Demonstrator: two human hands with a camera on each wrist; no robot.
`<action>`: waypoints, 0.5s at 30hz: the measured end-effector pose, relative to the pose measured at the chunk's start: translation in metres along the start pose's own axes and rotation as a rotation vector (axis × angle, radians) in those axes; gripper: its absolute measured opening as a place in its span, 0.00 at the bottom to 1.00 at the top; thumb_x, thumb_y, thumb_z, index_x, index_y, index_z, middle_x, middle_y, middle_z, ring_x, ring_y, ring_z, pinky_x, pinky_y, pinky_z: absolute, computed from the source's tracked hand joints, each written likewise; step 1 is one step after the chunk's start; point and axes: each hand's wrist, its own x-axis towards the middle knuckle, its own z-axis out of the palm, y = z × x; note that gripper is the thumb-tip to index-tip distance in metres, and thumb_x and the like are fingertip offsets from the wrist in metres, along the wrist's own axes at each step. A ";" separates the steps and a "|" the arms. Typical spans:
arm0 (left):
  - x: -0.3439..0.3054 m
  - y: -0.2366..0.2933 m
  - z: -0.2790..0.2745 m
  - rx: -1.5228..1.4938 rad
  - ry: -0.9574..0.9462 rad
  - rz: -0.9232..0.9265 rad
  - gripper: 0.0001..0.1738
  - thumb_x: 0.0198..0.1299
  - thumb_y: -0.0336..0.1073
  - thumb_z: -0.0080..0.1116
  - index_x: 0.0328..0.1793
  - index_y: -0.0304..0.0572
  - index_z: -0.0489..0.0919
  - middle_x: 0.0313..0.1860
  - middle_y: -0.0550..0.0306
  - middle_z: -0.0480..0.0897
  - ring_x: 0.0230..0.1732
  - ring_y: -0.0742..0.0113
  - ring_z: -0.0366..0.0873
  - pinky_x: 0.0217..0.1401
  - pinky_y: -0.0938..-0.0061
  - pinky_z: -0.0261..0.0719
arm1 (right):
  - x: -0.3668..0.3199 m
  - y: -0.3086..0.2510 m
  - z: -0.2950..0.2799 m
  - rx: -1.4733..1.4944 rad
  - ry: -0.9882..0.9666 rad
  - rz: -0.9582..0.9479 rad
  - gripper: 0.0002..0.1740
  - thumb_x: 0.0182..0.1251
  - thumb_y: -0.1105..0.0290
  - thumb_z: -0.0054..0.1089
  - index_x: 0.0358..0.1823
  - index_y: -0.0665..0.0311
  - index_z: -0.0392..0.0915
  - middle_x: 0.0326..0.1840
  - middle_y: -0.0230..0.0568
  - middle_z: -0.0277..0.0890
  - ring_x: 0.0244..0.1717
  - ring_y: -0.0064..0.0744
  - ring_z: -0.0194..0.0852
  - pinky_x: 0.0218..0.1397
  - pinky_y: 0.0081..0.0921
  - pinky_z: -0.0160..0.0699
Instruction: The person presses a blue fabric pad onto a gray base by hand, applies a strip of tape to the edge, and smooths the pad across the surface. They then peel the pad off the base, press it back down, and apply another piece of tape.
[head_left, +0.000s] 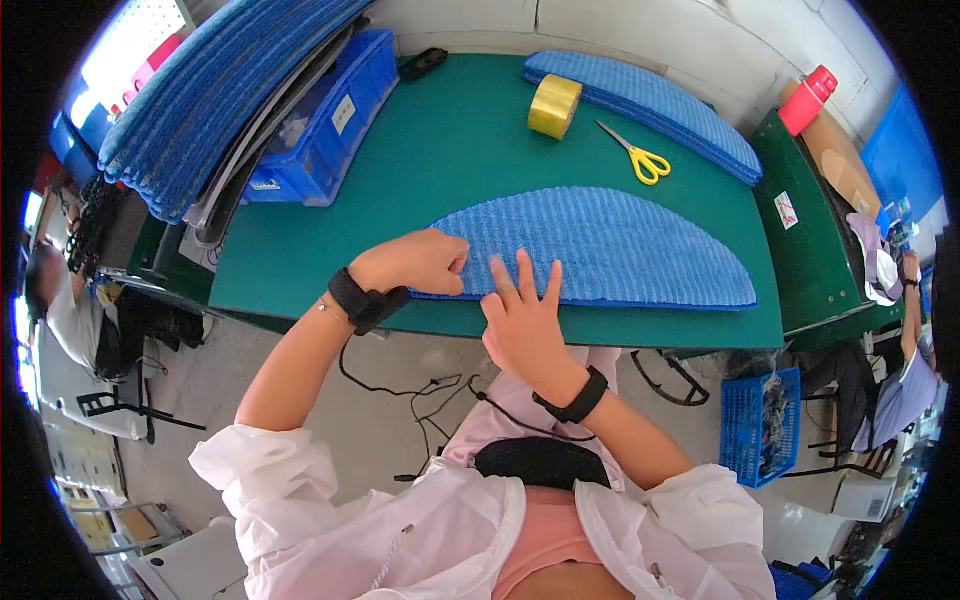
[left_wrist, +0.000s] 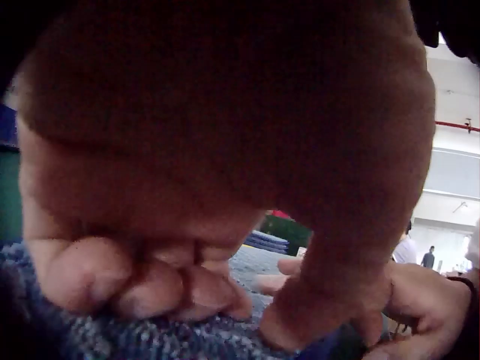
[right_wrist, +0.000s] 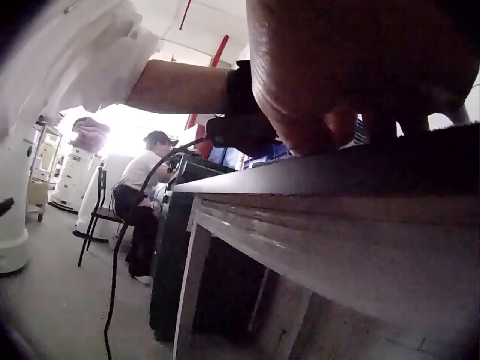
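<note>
A half-moon blue striped pad lies flat along the front edge of the green table, its straight side facing the person. At the pad's left end, the left hand has its fingers curled down and grips the cloth; in the left wrist view the curled fingers and thumb meet the blue pile, fingertips partly hidden. The right hand rests near the straight edge, just right of the left hand, with fingers spread on the pad. In the right wrist view, this hand is dark above the table edge.
Behind the pad are yellow scissors, a yellow tape roll and more blue pads. At the left, a blue bin stands beside a tall stack of pads. A red bottle is at the right; cables hang below.
</note>
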 end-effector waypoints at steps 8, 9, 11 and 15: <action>0.014 0.007 0.020 -0.018 0.153 0.026 0.09 0.46 0.35 0.57 0.28 0.37 0.74 0.20 0.50 0.77 0.23 0.58 0.75 0.26 0.66 0.70 | -0.002 0.005 0.001 0.028 0.002 -0.027 0.11 0.45 0.71 0.57 0.32 0.62 0.68 0.59 0.59 0.65 0.68 0.60 0.52 0.65 0.73 0.34; 0.013 0.008 0.020 -0.018 0.152 0.027 0.09 0.46 0.35 0.57 0.28 0.37 0.74 0.20 0.50 0.77 0.23 0.58 0.75 0.26 0.66 0.70 | -0.004 0.007 -0.001 0.098 -0.003 -0.023 0.12 0.45 0.71 0.58 0.32 0.62 0.67 0.60 0.59 0.65 0.69 0.60 0.51 0.65 0.73 0.34; 0.011 0.009 0.018 -0.045 0.137 0.016 0.09 0.46 0.36 0.57 0.29 0.37 0.74 0.20 0.50 0.77 0.23 0.57 0.75 0.26 0.65 0.70 | -0.006 0.010 -0.004 0.184 0.027 0.005 0.13 0.45 0.71 0.58 0.33 0.62 0.66 0.60 0.58 0.64 0.69 0.59 0.50 0.65 0.73 0.33; 0.013 0.010 0.018 -0.059 0.122 0.004 0.12 0.47 0.40 0.56 0.29 0.38 0.75 0.23 0.47 0.79 0.27 0.50 0.77 0.30 0.61 0.71 | -0.007 0.013 -0.017 0.102 0.036 0.043 0.14 0.44 0.70 0.59 0.33 0.62 0.67 0.61 0.56 0.64 0.69 0.58 0.50 0.64 0.73 0.34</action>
